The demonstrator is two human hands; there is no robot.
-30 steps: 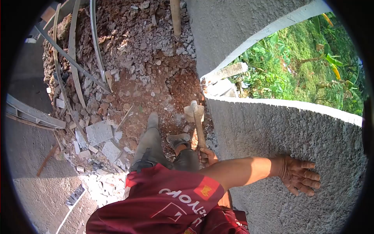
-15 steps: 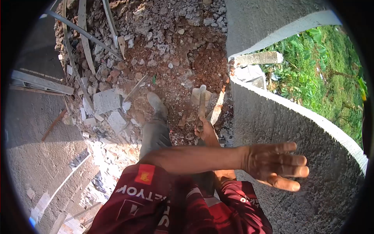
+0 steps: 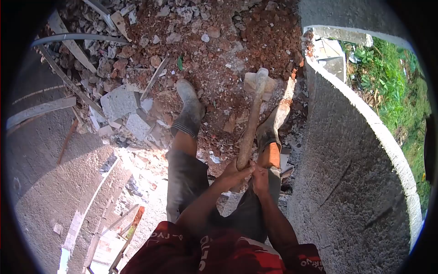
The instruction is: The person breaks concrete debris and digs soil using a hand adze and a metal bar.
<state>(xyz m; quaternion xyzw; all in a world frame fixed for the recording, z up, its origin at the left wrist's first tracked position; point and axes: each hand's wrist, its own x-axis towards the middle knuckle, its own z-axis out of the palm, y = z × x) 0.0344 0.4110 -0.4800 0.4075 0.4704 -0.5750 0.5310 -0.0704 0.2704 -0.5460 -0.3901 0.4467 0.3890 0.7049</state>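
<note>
A hoe (image 3: 252, 121) with a long, dirt-coated wooden handle slants in front of me. Its broad blade (image 3: 268, 86) rests at the reddish soil, between and ahead of my boots. My left hand (image 3: 233, 175) is closed around the lower part of the handle. Right beside it, my right hand (image 3: 260, 179) is closed at the near end of the handle, its fingers partly hidden. Both forearms reach down in front of my dark trousers. A dusty boot stands on each side of the hoe: the left boot (image 3: 189, 107) and the right boot (image 3: 273, 125).
Rubble and broken concrete pieces (image 3: 119, 104) lie to the left, with loose wooden strips (image 3: 68, 41) among them. A rough grey wall (image 3: 346, 173) with a pale top edge rises close on my right; green plants (image 3: 388, 82) grow beyond it. Another grey wall (image 3: 39, 146) stands left.
My left hand has come back from its outstretched position on the right and closed on the hoe handle beside my right hand. The view has shifted, showing both boots and more of the handle.
</note>
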